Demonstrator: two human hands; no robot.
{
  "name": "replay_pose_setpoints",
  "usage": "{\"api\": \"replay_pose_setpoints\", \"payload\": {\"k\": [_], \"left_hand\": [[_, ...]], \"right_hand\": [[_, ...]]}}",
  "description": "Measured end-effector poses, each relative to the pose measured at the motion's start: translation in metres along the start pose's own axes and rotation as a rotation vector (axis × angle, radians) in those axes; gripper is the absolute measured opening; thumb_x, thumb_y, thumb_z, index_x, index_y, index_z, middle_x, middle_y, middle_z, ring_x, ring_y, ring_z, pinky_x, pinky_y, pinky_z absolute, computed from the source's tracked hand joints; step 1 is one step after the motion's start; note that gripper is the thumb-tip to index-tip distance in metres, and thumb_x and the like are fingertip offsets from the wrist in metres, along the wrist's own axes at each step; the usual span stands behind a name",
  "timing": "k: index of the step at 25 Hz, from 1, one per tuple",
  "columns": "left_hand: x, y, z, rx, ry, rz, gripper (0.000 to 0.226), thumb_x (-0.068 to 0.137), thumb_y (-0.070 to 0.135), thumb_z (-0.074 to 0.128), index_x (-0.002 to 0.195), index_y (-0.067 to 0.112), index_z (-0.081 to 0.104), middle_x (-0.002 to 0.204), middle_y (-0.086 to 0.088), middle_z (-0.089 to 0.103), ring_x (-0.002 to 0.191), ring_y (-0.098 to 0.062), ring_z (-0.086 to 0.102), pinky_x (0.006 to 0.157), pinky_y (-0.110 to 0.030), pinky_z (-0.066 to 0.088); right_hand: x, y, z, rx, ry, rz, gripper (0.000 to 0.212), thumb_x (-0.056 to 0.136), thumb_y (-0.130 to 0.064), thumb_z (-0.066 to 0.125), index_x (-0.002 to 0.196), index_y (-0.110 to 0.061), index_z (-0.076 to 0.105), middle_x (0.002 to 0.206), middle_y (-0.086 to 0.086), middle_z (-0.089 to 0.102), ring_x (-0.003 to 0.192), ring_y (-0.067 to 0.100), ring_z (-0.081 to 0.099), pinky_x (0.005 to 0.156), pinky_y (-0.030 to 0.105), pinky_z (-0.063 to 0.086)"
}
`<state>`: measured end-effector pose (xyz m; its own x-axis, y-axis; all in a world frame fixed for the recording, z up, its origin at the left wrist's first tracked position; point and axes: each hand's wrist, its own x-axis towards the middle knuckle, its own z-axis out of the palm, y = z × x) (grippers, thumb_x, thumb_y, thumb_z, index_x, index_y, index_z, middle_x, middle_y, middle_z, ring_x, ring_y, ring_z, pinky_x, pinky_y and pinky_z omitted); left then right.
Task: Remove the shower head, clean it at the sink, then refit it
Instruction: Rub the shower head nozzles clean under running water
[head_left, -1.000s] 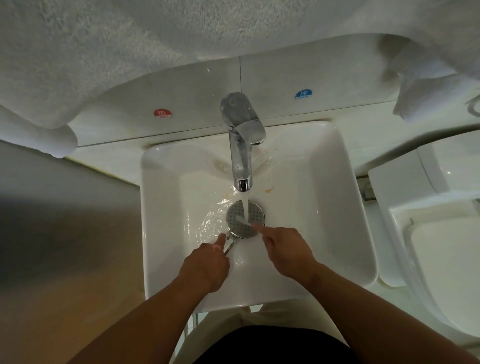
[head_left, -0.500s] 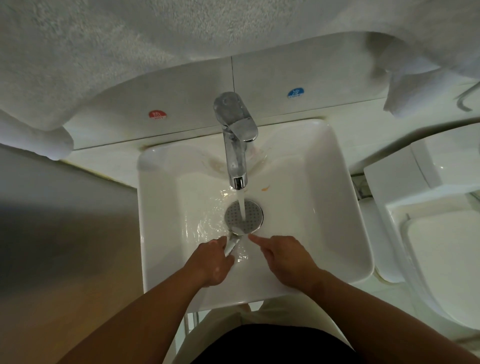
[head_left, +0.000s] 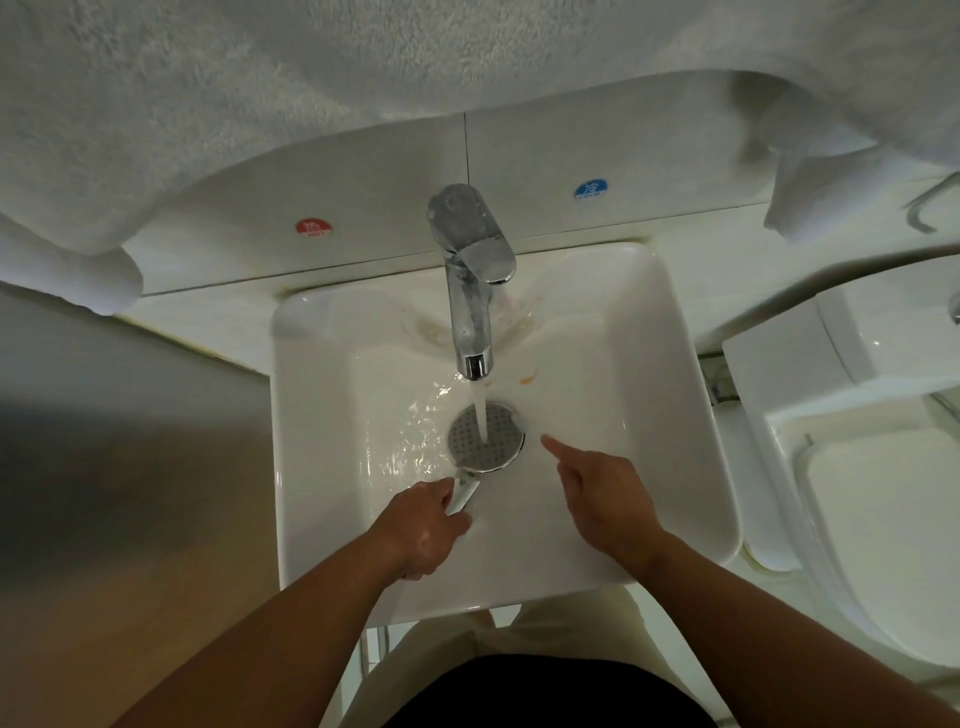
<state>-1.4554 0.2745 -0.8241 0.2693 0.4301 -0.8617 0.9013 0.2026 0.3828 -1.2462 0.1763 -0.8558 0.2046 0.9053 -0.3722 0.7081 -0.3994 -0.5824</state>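
Observation:
The shower head (head_left: 485, 436), a round grey perforated face on a chrome handle, lies face up in the white sink (head_left: 670, 415) under the running chrome tap (head_left: 470, 270). Water falls on the middle of its face. My left hand (head_left: 423, 525) grips the handle just below the head. My right hand (head_left: 602, 491) hovers to the right of the head, forefinger pointing out toward its rim without touching it, the other fingers curled and holding nothing.
White towels (head_left: 208, 104) hang overhead across the top of the view. Red hot (head_left: 313, 227) and blue cold (head_left: 590, 189) stickers mark the wall behind the tap. A white toilet (head_left: 857, 441) stands to the right of the sink. A wall lies at the left.
My right forefinger has come off the shower head's face and drawn back to the right. My left hand keeps its grip on the handle.

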Motion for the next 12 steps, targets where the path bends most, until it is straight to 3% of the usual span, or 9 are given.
{"api": "replay_pose_setpoints", "payload": {"k": [7, 10, 12], "left_hand": [[-0.002, -0.001, 0.0, -0.134, -0.021, -0.048, 0.027, 0.094, 0.031, 0.06, 0.117, 0.018, 0.058, 0.067, -0.006, 0.051, 0.043, -0.017, 0.043, 0.039, -0.021, 0.034], [-0.002, -0.001, 0.0, -0.128, -0.022, -0.048, 0.028, 0.095, 0.032, 0.06, 0.117, 0.016, 0.056, 0.063, -0.005, 0.05, 0.041, -0.016, 0.041, 0.038, -0.021, 0.034], [-0.004, -0.001, 0.0, -0.088, -0.012, -0.02, 0.027, 0.096, 0.034, 0.059, 0.119, 0.021, 0.054, 0.068, -0.005, 0.054, 0.042, -0.015, 0.044, 0.037, -0.021, 0.035]], "right_hand": [[-0.002, -0.006, 0.002, -0.06, -0.119, -0.047, 0.045, 0.104, -0.027, 0.042, 0.146, -0.041, 0.048, 0.078, 0.002, 0.061, 0.07, 0.017, 0.054, 0.07, 0.034, 0.046], [0.01, -0.002, 0.002, 0.036, 0.017, 0.104, 0.044, 0.102, -0.024, 0.045, 0.142, -0.039, 0.054, 0.079, 0.003, 0.068, 0.063, 0.012, 0.053, 0.067, 0.03, 0.046], [0.02, -0.007, 0.004, 0.064, -0.023, 0.104, 0.043, 0.102, -0.022, 0.045, 0.14, -0.039, 0.057, 0.077, 0.001, 0.067, 0.058, 0.008, 0.052, 0.066, 0.027, 0.046]]}}
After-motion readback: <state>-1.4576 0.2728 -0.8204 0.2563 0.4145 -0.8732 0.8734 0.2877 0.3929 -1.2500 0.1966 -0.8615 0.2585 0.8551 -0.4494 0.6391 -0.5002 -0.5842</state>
